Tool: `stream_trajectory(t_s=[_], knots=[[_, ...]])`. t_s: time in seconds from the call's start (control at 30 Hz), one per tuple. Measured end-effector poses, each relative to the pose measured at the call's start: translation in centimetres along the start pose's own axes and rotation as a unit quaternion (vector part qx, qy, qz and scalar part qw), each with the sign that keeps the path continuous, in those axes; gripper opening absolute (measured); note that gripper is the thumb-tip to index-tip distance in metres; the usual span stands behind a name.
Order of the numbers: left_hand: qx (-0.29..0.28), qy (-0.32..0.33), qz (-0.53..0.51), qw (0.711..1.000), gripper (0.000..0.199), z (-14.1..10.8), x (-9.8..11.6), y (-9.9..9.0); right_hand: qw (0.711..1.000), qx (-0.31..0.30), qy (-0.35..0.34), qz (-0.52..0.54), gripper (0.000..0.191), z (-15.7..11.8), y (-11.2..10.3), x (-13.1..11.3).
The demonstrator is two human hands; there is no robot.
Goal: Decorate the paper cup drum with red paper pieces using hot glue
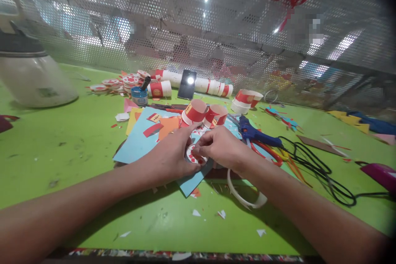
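A small white paper disc with red pieces on it (192,157) lies on a pile of coloured paper. My left hand (176,148) curves around its left side, thumb and fingers gripping the edge. Over the disc, my right hand (218,144) is closed in a pinch with the fingertips at its face; whatever is between them is too small to make out. Light-blue paper (133,144) spreads under both hands. Just beyond my fingers stand cut red-and-white paper cups (195,111). A blue glue gun (260,134) rests to the right, near orange-handled scissors (269,156).
A phone (187,84) leans against a row of stacked paper cups (210,86). Left of it are a blue jar (140,97) and decorated discs (130,80). A large kettle (34,74) stands far left. A black cord (324,173) loops right; a white ring (247,202) lies in front.
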State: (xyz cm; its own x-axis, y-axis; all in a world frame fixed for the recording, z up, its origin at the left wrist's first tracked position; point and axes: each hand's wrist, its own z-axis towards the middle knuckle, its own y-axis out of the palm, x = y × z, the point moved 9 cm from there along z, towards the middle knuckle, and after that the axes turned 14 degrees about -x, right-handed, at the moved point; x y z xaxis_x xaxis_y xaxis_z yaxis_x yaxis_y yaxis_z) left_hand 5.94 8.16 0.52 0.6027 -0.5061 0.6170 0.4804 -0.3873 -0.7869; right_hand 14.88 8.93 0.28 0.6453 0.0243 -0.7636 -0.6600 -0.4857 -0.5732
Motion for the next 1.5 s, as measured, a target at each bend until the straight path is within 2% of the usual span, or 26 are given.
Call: stream_trajectory(t_s=[0.27, 0.4, 0.93, 1.2, 1.5], knots=[[0.003, 0.003, 0.004, 1.0, 0.066, -0.12, 0.12, -0.09, 0.999, 0.012, 0.007, -0.036, 0.017, 0.25, -0.21, 0.11], [0.0, 0.007, 0.002, 1.0, 0.059, -0.07, 0.2, -0.05, 0.999, 0.016, 0.01, -0.041, 0.015, 0.25, -0.29, -0.03], [-0.008, 0.014, -0.006, 1.0, 0.054, -0.04, 0.33, 0.12, 1.0, -0.004, 0.01, 0.013, 0.023, 0.26, 0.49, -0.34], [-0.002, 0.029, -0.009, 1.0, 0.047, -0.19, 0.75, -0.17, 1.0, 0.007, 0.013, -0.014, 0.023, 0.22, 0.31, -0.54], [-0.002, 0.018, -0.017, 1.0, 0.048, -0.21, 0.57, -0.18, 0.999, 0.019, 0.016, -0.037, 0.02, 0.2, 0.28, -0.52]])
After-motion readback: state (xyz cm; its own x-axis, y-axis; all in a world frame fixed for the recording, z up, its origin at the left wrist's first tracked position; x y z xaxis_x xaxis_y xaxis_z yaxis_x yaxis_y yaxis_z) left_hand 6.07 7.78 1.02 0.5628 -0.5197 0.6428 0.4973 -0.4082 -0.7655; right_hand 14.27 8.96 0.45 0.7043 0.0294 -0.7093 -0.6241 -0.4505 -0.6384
